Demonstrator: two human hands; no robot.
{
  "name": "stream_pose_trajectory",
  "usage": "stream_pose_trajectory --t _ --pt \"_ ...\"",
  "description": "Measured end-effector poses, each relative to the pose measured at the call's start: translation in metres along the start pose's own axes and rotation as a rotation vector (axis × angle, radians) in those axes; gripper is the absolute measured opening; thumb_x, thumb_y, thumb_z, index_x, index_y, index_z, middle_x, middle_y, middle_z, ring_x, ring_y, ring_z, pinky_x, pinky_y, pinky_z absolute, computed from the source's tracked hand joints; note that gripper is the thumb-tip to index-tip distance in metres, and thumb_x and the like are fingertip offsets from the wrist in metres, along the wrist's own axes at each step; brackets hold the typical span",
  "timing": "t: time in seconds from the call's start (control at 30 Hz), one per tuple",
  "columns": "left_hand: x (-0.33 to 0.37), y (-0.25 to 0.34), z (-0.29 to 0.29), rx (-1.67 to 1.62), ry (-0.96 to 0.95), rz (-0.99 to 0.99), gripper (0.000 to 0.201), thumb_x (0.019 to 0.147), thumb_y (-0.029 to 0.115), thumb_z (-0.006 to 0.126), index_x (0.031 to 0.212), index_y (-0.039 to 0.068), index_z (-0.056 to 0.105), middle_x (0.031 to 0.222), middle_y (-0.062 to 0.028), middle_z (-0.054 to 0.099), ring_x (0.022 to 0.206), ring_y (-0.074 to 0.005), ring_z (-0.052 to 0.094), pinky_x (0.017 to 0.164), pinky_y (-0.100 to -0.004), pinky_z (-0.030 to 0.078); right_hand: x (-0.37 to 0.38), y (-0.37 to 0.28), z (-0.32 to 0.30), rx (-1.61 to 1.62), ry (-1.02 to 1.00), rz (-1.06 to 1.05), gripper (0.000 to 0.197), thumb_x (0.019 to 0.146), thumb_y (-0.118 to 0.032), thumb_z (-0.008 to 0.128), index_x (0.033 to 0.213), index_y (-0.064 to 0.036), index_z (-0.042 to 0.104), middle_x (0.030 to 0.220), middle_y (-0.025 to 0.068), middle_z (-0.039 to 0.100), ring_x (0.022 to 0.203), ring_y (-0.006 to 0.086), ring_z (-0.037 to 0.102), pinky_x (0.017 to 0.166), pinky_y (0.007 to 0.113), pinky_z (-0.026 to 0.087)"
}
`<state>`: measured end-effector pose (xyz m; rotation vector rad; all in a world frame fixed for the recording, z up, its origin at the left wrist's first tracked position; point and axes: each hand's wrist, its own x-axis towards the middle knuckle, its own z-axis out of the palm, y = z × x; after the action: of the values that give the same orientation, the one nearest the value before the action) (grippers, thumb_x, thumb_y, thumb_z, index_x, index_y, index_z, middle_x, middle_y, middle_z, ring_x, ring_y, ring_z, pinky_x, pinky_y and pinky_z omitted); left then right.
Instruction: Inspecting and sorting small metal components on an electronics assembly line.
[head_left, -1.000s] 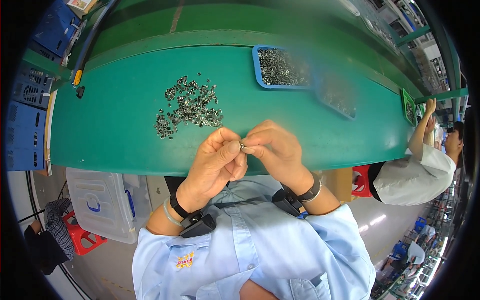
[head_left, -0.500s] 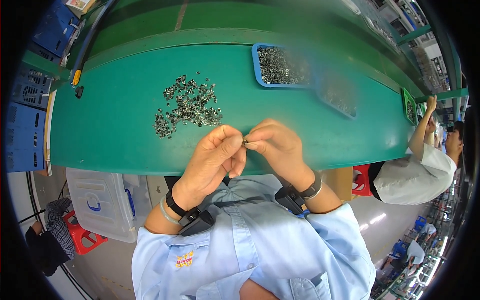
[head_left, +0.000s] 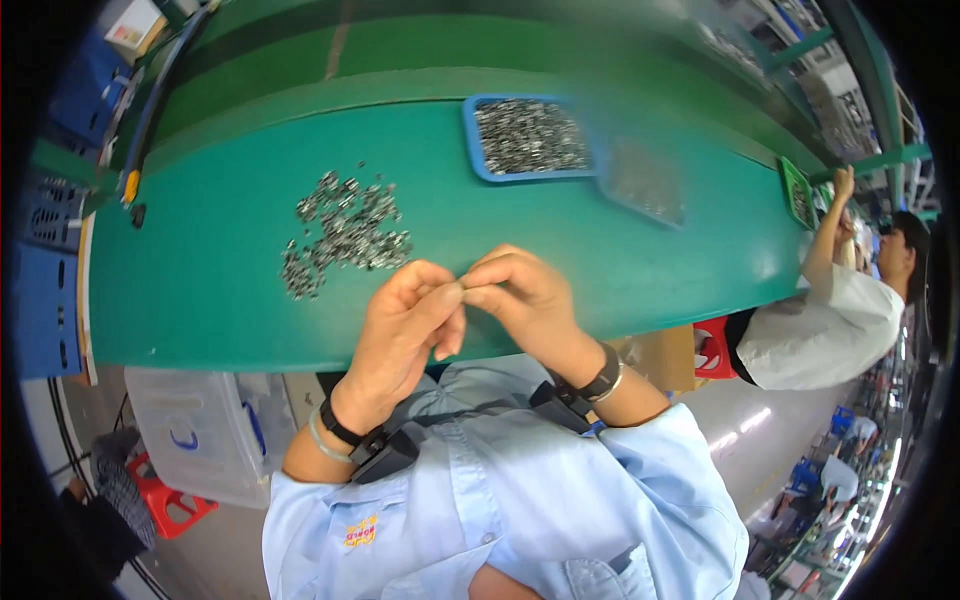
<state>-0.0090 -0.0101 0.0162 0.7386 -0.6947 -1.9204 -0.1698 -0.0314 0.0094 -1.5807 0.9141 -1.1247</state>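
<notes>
In front of my chest, above the near edge of the green tabletop, my left hand (head_left: 408,315) and my right hand (head_left: 525,300) meet at the fingertips. Both are closed in a pinch, thumb against forefinger, on one tiny dark metal part. That part is almost wholly covered by the fingertips and blurred now. Just beyond my left hand lies a loose pile of small black and silver metal parts (head_left: 350,230).
A blue tray (head_left: 476,150) full of small metal parts stands at the far side, beside a blurred second tray (head_left: 645,185). To the right are a green tray (head_left: 797,192) and a seated person (head_left: 825,330). A lidded clear plastic box (head_left: 190,435) stands below left.
The whole view has shifted, so the pile, trays and my hands appear further left. My fingertips stay together, and the small part between them shows less than before.
</notes>
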Motion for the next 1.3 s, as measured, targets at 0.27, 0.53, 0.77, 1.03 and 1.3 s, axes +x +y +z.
stream_pose_trajectory --t 0.27,0.53,0.77,1.03,1.3 --pt "-0.01 0.003 -0.012 -0.042 0.103 0.04 0.013 0.094 0.017 0.054 0.098 0.005 0.053 0.068 -0.0037 0.055 0.052 -0.0099 0.05 0.044 -0.022 0.037 0.047 -0.001 -0.064 -0.597 0.251 -0.193 0.008 0.078 -0.007 0.067 0.085 -0.0036 0.063 0.082 0.0074 0.062 0.076 0.02 0.061 0.069 0.03 0.049" --pt "-0.024 0.008 -0.045 -0.066 0.26 0.103 0.012 0.094 0.015 0.053 0.099 0.004 0.054 0.067 -0.0043 0.055 0.05 -0.0108 0.048 0.043 -0.0226 0.037 0.077 0.015 -0.08 -1.004 0.217 -0.272 0.013 0.077 -0.002 0.065 0.089 -0.0051 0.061 0.084 0.0091 0.058 0.079 0.0273 0.059 0.068 0.035 0.05" --pt "-0.022 0.007 -0.052 -0.13 0.211 0.113 0.013 0.094 0.015 0.053 0.1 0.004 0.054 0.066 -0.0049 0.054 0.05 -0.0113 0.048 0.043 -0.0238 0.037 0.062 0.023 -0.001 -0.778 -0.294 -0.286 0.013 0.077 -0.01 0.066 0.089 -0.0056 0.063 0.085 0.0076 0.058 0.081 0.0275 0.055 0.071 0.037 0.046" --pt "-0.021 0.01 -0.047 -0.064 0.199 0.05 0.016 0.094 0.017 0.053 0.101 0.003 0.053 0.067 -0.0041 0.054 0.052 -0.0104 0.049 0.044 -0.0229 0.038 0.063 0.026 0.007 -0.735 -0.309 -0.295 0.012 0.075 -0.011 0.068 0.086 -0.0079 0.065 0.083 0.0051 0.058 0.078 0.0244 0.055 0.068 0.036 0.044" --pt "0.003 0.012 -0.027 -0.01 0.143 -0.036 0.017 0.094 0.02 0.055 0.099 0.004 0.053 0.07 -0.0044 0.056 0.051 -0.0099 0.049 0.044 -0.022 0.036 0.054 -0.013 -0.01 -0.629 -0.341 -0.419 0.014 0.073 -0.007 0.069 0.085 -0.0068 0.062 0.08 0.0048 0.056 0.073 0.0248 0.053 0.065 0.036 0.044"
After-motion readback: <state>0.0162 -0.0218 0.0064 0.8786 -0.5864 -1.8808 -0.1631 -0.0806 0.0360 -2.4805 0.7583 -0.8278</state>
